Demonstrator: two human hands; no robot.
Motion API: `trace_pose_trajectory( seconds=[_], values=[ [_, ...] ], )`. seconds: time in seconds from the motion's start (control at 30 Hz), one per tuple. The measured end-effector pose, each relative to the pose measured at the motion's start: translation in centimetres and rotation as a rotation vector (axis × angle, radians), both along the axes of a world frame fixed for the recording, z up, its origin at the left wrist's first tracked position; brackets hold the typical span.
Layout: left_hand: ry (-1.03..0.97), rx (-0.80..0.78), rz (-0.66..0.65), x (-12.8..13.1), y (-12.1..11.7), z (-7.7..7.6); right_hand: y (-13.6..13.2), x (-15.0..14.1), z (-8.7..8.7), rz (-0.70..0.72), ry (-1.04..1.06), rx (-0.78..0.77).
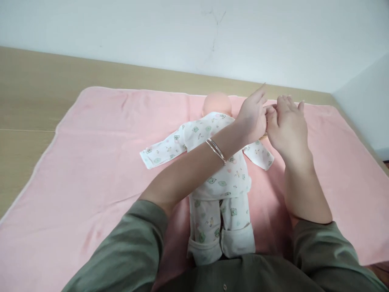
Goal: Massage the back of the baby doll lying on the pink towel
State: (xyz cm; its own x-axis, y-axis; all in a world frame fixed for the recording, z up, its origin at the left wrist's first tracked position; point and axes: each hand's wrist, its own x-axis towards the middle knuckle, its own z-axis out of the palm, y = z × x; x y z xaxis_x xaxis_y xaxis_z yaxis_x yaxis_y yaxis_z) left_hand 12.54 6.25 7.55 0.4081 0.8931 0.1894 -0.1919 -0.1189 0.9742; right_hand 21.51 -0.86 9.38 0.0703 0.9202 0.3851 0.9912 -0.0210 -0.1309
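Observation:
A baby doll [216, 104] in a white printed top [197, 134] and matching trousers [209, 219] lies on a pink blanket [100, 162]. Its sleeves are spread to both sides, and the trouser ends are turned up. Above the doll's right-hand sleeve, my left hand [252, 115] is raised with its fingers stretched out. My right hand [288, 127] meets it, thumb against the left hand, its other fingers extended and back towards me. Nothing shows held in either hand. Two thin bracelets [216, 151] circle my left wrist. My left forearm covers part of the doll's top.
The blanket lies on a wooden surface [36, 89] that runs back to a white wall [136, 36] with dark marks. A small tan, woven-looking thing [263, 137] peeks out below my hands, mostly hidden. Another wall [369, 97] stands at the right.

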Motion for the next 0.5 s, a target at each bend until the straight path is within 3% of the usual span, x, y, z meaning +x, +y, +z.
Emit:
trace_pose_trajectory(
  seconds=[0.07, 0.17, 0.33, 0.5],
  values=[
    [0.027, -0.099, -0.007, -0.7, -0.9, 0.0, 0.2, 0.1, 0.1, -0.035, -0.011, -0.028],
    [0.061, -0.104, 0.000, -2.7, -2.6, -0.1, 0.2, 0.2, 0.1, -0.032, 0.037, -0.095],
    [0.115, -0.046, -0.086, -5.7, -3.9, -0.4, -2.0, -3.2, -0.7, 0.190, 0.098, -0.089],
    [0.311, 0.110, 0.239, -5.8, -5.7, -3.1, -4.9, -8.6, -1.9, 0.505, 0.007, -0.073]
  ],
)
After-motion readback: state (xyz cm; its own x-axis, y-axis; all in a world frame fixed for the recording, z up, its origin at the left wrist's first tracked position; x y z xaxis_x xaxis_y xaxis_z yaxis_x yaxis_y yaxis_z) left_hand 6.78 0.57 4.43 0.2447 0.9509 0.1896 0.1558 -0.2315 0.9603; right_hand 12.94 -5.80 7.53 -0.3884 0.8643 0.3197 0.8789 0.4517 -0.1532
